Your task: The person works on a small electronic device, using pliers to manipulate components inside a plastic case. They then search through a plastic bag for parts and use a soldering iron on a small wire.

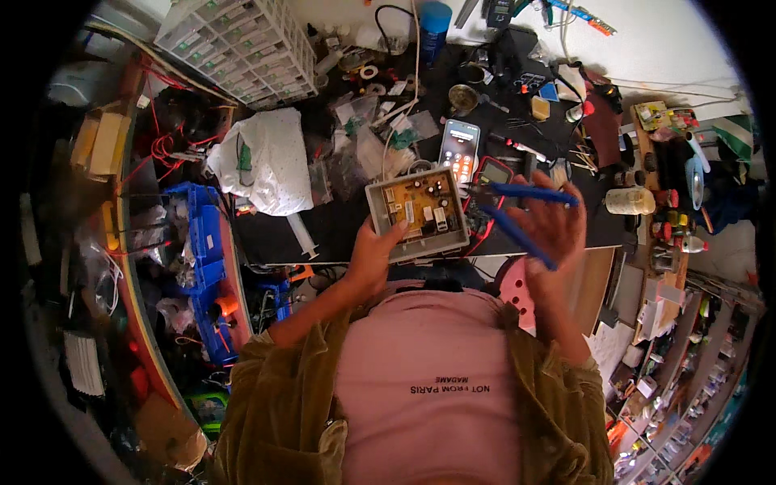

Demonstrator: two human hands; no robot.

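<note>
My left hand (374, 255) grips the lower left corner of a grey open plastic box (432, 245), its thumb over the rim. Inside lies a brown circuit board (414, 212) with several components on it. The box is held tilted above the front edge of the bench. My right hand (563, 230) holds pliers with blue handles (529, 194), the handles spread wide. Their dark jaws point at the box's right side; whether they touch it I cannot tell. Just beyond the box lie a lit phone (460, 147) and a red-rimmed multimeter (495, 172), partly hidden.
A white plastic bag (267, 158) and a syringe (303, 235) lie left on the dark bench. A drawer cabinet (234, 52) stands at the back left, a blue spray can (434, 31) at the back. Jars (630, 201) crowd the right; blue bins (208, 234) hang at the left.
</note>
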